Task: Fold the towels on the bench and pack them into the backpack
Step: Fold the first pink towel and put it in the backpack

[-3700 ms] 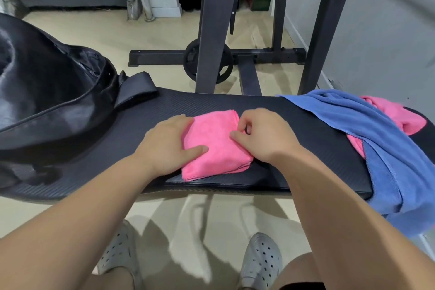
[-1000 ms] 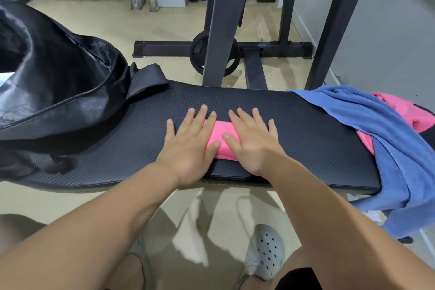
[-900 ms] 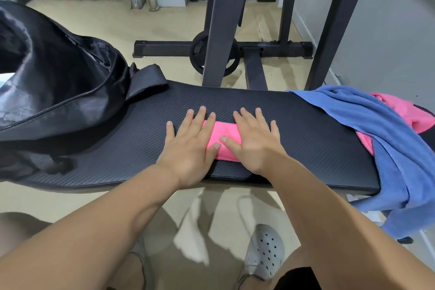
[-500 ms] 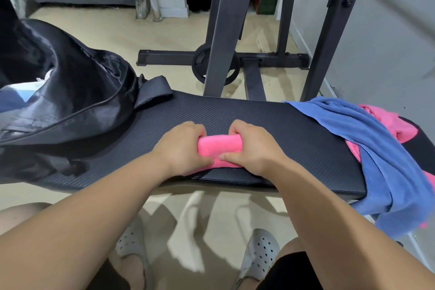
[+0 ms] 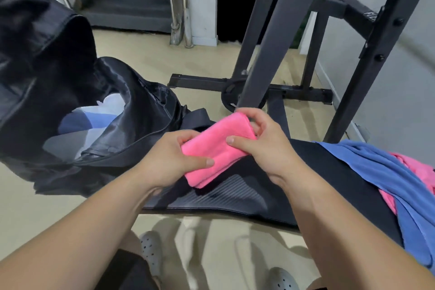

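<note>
a folded pink towel, a thick oblong bundle, is held between a person's two hands over a black bench, tilted with its far end higher. the left hand grasps the near end, thumb laid across the top and fingers curled underneath. the right hand clamps the far end, thumb pressed on the top face and fingers wrapped round the edge. the bundle's low corner hangs close over the pad (whether it touches cannot be made out).

left of the left hand's fingers, a black backpack slumps on the bench end, its mouth gaping toward the towel; pale and blue contents show inside. right of the right hand's fingers, well apart from them, a loose blue towel lies crumpled across the bench and spills over its front edge, with another pink towel partly under it. beyond the fingertips stands a dark steel rack with a weight plate at its foot. below the wrists, grey perforated clogs rest on the beige floor.
</note>
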Demonstrator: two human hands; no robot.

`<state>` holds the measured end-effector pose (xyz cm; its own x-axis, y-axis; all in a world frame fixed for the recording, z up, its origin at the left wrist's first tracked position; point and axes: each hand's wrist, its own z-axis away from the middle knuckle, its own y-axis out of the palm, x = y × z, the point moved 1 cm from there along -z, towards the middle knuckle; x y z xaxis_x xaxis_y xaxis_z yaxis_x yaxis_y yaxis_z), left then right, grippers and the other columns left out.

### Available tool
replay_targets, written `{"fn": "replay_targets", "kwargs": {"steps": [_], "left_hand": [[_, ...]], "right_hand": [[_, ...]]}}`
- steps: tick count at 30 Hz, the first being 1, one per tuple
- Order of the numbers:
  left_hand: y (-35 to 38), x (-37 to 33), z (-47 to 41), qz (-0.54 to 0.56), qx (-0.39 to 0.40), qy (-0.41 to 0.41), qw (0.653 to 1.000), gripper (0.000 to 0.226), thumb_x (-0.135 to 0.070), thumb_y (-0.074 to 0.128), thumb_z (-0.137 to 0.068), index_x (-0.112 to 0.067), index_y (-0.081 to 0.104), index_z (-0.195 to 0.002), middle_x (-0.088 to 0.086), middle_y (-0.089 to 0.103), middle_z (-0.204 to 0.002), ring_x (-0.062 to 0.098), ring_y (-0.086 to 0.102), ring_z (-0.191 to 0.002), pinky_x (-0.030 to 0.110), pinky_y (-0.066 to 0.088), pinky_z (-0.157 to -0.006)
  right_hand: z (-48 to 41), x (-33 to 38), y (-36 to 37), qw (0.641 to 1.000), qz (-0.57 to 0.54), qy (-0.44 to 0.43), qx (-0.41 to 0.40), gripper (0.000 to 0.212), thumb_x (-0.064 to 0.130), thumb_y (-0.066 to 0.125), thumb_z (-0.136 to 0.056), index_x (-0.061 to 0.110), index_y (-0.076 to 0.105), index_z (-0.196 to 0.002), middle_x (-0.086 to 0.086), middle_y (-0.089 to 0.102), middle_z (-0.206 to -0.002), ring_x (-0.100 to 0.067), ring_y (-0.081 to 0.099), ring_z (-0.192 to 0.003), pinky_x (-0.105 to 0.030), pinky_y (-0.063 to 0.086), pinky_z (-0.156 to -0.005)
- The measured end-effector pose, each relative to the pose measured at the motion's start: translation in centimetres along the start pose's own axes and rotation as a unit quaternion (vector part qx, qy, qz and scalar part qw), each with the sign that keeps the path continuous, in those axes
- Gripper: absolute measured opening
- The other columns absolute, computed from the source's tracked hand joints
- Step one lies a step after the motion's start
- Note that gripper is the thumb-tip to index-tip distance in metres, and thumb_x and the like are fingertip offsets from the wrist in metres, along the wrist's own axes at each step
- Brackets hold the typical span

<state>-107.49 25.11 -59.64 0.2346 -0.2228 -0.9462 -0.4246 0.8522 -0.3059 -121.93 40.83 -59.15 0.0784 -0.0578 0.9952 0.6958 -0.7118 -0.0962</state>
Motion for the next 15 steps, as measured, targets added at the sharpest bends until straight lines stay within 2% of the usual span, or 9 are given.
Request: {"fn": "replay_targets", "kwargs": {"steps": [3,4,9,12,14,15], "left_hand": [[-2.7,-0.9,0.3,-0.016,-0.055,0.024,0.998,0.034,-0.011,0.092,-0.068,-0.02,0.074,-0.096,0.002,0.075,-0.09,0.022,0.072,-0.082,0.039,0.059,-0.073],[-3.6,-1.1,0.4,-0.021,-0.077,0.032,0.996,0.034,-0.015,0.093,-0.067,-0.022,0.074,-0.094,0.0,0.075,-0.089,0.021,0.072,-0.081,0.039,0.06,-0.073],[-7.9,-2.2,1.1,-0.076,-0.197,0.073,0.975,0.034,-0.039,0.09,-0.07,-0.033,0.069,-0.096,-0.015,0.07,-0.09,0.002,0.066,-0.08,0.017,0.052,-0.067],[-10.7,-1.7,1.4,-0.106,-0.263,0.1,0.954,0.032,-0.058,0.07,-0.079,-0.034,0.068,-0.1,-0.019,0.069,-0.092,-0.003,0.063,-0.088,0.008,0.044,-0.069],[-12.3,-0.6,1.4,-0.105,-0.291,0.084,0.947,0.041,-0.063,0.059,-0.083,-0.031,0.067,-0.108,-0.017,0.069,-0.094,-0.002,0.063,-0.09,0.013,0.047,-0.074],[-12.9,-0.2,1.4,-0.096,-0.295,0.067,0.948,0.042,-0.06,0.061,-0.085,-0.03,0.066,-0.114,-0.016,0.069,-0.094,-0.001,0.063,-0.088,0.017,0.05,-0.076]], "right_hand": [[-1.7,1.9,2.7,0.999,-0.05,-0.01,0.003,0.055,0.005,0.084,-0.078,0.026,0.063,-0.125,-0.005,0.074,-0.108,-0.017,0.073,-0.098,-0.029,0.058,-0.079],[-2.4,2.6,3.6,0.997,-0.078,-0.011,0.006,0.053,0.006,0.083,-0.079,0.024,0.063,-0.125,-0.006,0.075,-0.109,-0.02,0.073,-0.099,-0.031,0.057,-0.079],[-4.9,6.0,8.4,0.984,-0.163,0.015,0.065,0.041,0.008,0.074,-0.088,0.018,0.063,-0.127,-0.007,0.074,-0.111,-0.025,0.073,-0.099,-0.042,0.061,-0.081],[-6.5,7.2,11.2,0.993,-0.103,0.014,0.051,0.041,0.012,0.075,-0.089,0.023,0.058,-0.125,-0.007,0.069,-0.117,-0.027,0.072,-0.101,-0.051,0.063,-0.078],[-7.8,7.9,12.9,0.999,-0.03,-0.012,0.02,0.049,0.015,0.08,-0.085,0.024,0.052,-0.124,-0.005,0.065,-0.115,-0.024,0.07,-0.099,-0.049,0.063,-0.078],[-8.5,8.3,13.6,0.999,0.007,-0.03,0.014,0.052,0.015,0.082,-0.082,0.024,0.05,-0.123,-0.003,0.064,-0.111,-0.02,0.07,-0.097,-0.045,0.062,-0.079]]}}
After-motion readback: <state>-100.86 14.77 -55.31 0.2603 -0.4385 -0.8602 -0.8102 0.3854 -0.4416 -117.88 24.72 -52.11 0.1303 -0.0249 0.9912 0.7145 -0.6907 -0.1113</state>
